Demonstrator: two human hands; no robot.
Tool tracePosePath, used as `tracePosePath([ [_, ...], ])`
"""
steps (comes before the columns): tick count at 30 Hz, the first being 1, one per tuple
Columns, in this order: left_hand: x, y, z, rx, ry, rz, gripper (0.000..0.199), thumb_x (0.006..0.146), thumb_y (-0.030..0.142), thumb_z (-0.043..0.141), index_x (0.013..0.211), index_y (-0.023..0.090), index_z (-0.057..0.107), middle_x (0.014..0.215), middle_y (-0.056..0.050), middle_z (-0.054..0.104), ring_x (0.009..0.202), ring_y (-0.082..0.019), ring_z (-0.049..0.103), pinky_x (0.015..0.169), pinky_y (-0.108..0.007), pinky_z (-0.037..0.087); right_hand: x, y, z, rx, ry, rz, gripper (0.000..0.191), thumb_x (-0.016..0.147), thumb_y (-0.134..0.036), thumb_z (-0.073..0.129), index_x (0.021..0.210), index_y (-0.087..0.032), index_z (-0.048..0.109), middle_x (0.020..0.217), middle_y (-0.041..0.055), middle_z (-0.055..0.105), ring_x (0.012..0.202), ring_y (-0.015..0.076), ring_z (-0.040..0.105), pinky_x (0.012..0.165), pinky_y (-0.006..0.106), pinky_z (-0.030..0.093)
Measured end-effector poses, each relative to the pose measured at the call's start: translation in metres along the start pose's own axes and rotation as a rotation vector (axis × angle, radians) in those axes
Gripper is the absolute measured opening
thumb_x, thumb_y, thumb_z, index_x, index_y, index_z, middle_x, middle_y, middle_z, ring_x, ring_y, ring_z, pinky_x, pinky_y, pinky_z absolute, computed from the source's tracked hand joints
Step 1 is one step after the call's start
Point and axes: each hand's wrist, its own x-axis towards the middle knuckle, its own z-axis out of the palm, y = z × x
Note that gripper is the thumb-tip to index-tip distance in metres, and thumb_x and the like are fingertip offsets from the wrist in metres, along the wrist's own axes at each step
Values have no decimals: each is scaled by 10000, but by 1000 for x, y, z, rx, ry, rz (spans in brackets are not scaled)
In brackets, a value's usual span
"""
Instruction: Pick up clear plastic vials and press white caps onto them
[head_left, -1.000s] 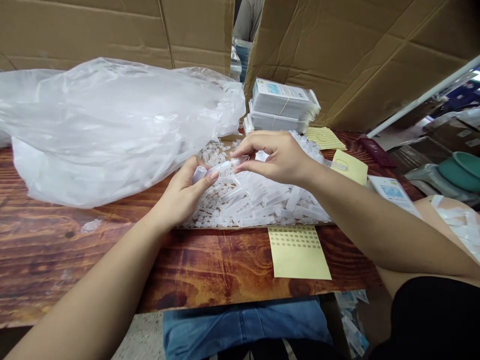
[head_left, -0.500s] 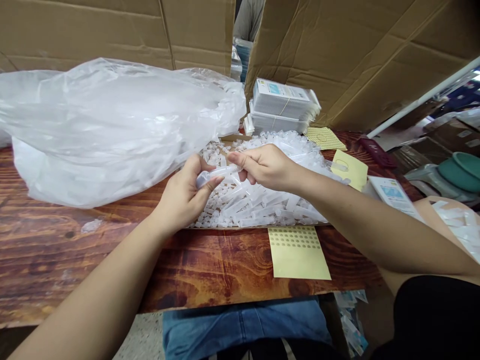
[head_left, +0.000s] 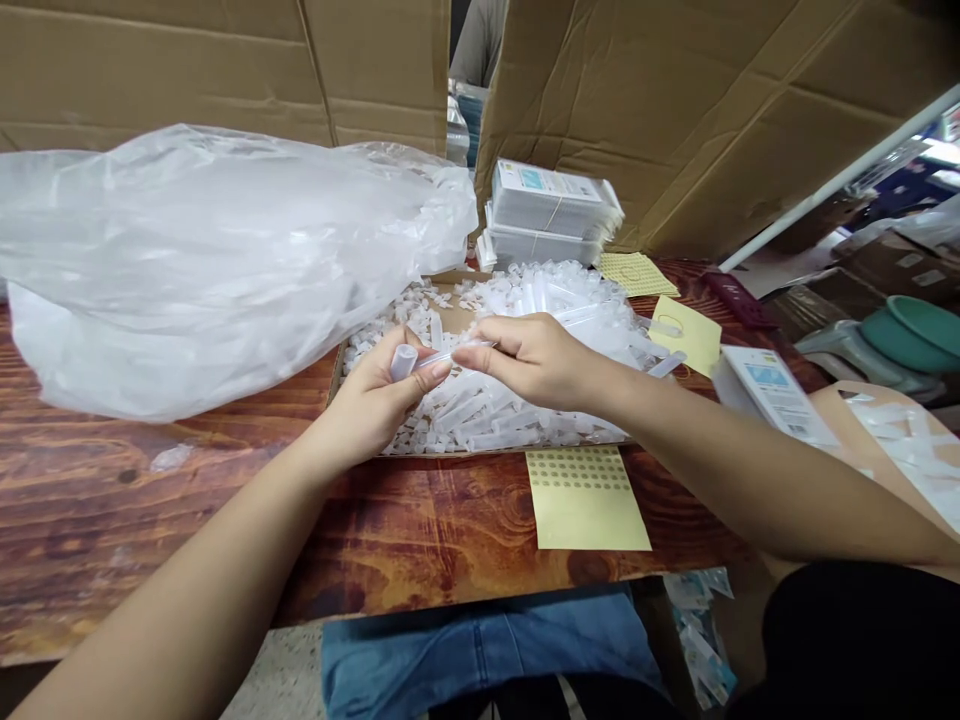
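Observation:
My left hand (head_left: pixel 375 400) is closed around a frosted plastic tube (head_left: pixel 403 362), its round end sticking up by the thumb. From between its thumb and fingers a slim clear plastic piece (head_left: pixel 444 356) reaches across to my right hand (head_left: pixel 529 355). The thumb and forefinger of that hand pinch the piece's other end. Whether the slim piece is joined to the tube I cannot tell. Both hands are above a shallow cardboard tray (head_left: pixel 457 318) heaped with translucent plastic tubes (head_left: pixel 510 415) and small white caps (head_left: pixel 371 335).
A large filled plastic bag (head_left: pixel 225 270) lies left of the tray. Banded stacks of printed packs (head_left: pixel 551 210) stand behind it. A yellow sticker sheet (head_left: pixel 589 500) lies in front; a printed card (head_left: pixel 772 390) is at right. Cardboard panels (head_left: pixel 637 120) rise behind the table (head_left: pixel 420 530).
My right hand has come closer to the left, lower, and its thumb now meets the clear piece. The frosted tube's round end has turned into sight. The whole view has shifted slightly.

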Motion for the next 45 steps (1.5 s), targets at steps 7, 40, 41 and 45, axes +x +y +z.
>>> tracePosePath([
  [7, 0, 0, 2, -53, -88, -137, 480, 746, 504, 837, 795, 215, 458, 494, 101, 393, 416, -48, 281, 402, -193, 195, -2, 0, -3, 16, 4, 5, 352, 1023, -438, 429, 772, -201, 497, 685, -5, 520, 635, 125, 470, 636, 274, 383],
  [40, -21, 6, 13, 224, -135, 120, 419, 954, 589, 567, 830, 190, 608, 631, 40, 426, 546, -107, 347, 531, -268, 303, -54, -17, -2, -14, 124, -28, 255, 1042, -344, 447, 860, -189, 537, 760, 5, 550, 682, 122, 492, 641, 252, 382],
  [41, -21, 6, 13, 237, -128, 118, 421, 955, 586, 564, 823, 190, 618, 630, 36, 429, 550, -109, 345, 528, -270, 295, -54, -16, -1, -56, 121, -64, 264, 1045, -352, 443, 861, -190, 539, 763, 12, 553, 681, 127, 483, 637, 258, 376],
  [45, -20, 12, 11, 395, -94, 193, 343, 969, 493, 553, 813, 200, 637, 644, 13, 504, 578, -132, 425, 554, -280, 340, -53, -20, 0, -48, 78, -13, 313, 1012, -431, 480, 797, -207, 507, 716, 5, 515, 655, 137, 423, 620, 283, 330],
])
